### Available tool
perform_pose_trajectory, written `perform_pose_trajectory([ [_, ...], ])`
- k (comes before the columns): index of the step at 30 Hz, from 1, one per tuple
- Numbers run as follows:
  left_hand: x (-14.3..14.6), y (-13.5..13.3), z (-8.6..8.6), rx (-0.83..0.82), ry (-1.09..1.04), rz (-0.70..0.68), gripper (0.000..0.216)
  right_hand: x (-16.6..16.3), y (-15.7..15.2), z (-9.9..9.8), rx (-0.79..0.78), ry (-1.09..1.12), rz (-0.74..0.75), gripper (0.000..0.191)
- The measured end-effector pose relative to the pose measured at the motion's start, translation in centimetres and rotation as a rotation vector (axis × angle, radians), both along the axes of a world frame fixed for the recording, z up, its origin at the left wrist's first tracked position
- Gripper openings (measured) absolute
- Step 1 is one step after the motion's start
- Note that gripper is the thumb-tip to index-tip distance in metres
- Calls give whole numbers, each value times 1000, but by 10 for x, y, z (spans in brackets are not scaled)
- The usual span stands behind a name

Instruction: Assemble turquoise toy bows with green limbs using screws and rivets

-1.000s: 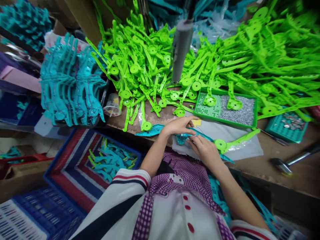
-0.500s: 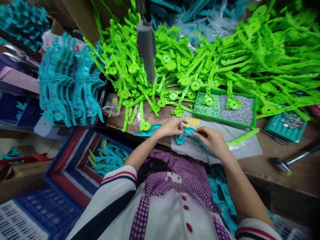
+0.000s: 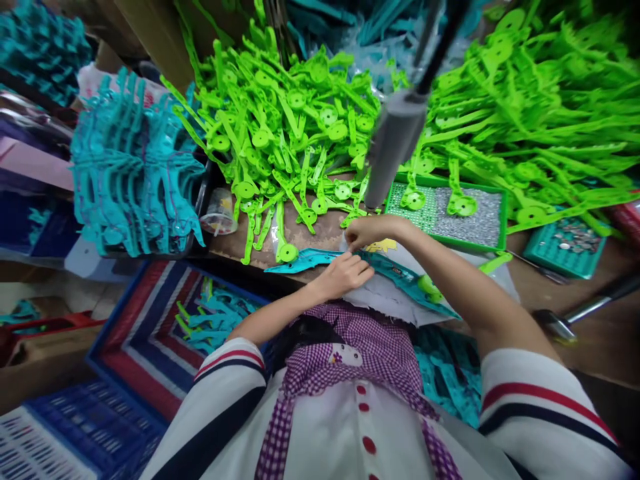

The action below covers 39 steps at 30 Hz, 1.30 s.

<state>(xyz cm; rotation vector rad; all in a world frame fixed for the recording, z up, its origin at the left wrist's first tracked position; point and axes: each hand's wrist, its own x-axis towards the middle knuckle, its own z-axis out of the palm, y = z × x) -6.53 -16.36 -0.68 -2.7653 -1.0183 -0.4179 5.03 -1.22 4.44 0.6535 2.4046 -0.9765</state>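
Working at bench (image 3: 323, 233) | grey cloth (image 3: 393, 300) partly under teal part (image 3: 400, 275), near front edge; best kept flat | left hand (image 3: 345, 275): fingers together over part, grip unclear; steady pressure advisable | right hand (image 3: 373, 231): fingers curled; pinch hidden, cannot tell.

From my remote seat I read the turquoise piece (image 3: 400, 273), front-left of the green tray (image 3: 470, 244), as smooth, glossy plastic, and the tray as plastic holding dull, metal-looking silvery bits (image 3: 475, 205). Behind the tray I see lime parts (image 3: 535, 113) in bright, smooth plastic, and in front of it a matt, rumpled pale cloth (image 3: 383, 301). Front-right of the tray, a hammer (image 3: 586, 310) shows me polished metal over a scuffed, wood-like bench (image 3: 530, 290).
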Motion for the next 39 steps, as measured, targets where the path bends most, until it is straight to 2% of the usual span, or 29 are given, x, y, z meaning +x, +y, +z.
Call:
perform_pose_trajectory([
  [3,0,2,2,14,48,-39,22,-19,-7,2,28,-101,51,8],
  [5,0,5,2,7,54,-62,22,-23,-12,3,37,-112,40,16],
  [10,5,9,2,-40,64,-101,23,-28,-14,7,-59,-116,54,23],
  [14,10,10,8,-181,180,-62,25,-33,-8,3,-182,-58,88,25],
  [16,11,13,13,-281,199,-20,28,-29,-5,2,-176,27,95,26],
  [19,10,24,17,-445,127,90,29,-6,-5,4,-48,231,-12,22],
  [21,8,37,19,-562,29,141,25,20,-14,6,70,381,-205,21],
  [24,6,61,22,-743,-100,136,18,61,-47,-1,215,603,-531,22],
  [27,7,85,26,-912,-134,110,14,86,-96,-21,383,785,-720,22],
  [29,9,96,28,-1071,-133,127,15,87,-128,-37,544,825,-716,21],
  [32,11,104,26,-1315,-206,178,16,69,-159,-54,792,762,-504,29],
  [34,10,105,22,-1391,-281,211,15,53,-167,-59,909,704,-383,29],
  [36,7,104,19,-1405,-321,235,15,43,-166,-60,939,657,-363,23],
  [39,-1,99,16,-1319,-331,221,14,49,-158,-59,797,642,-514,28],
])
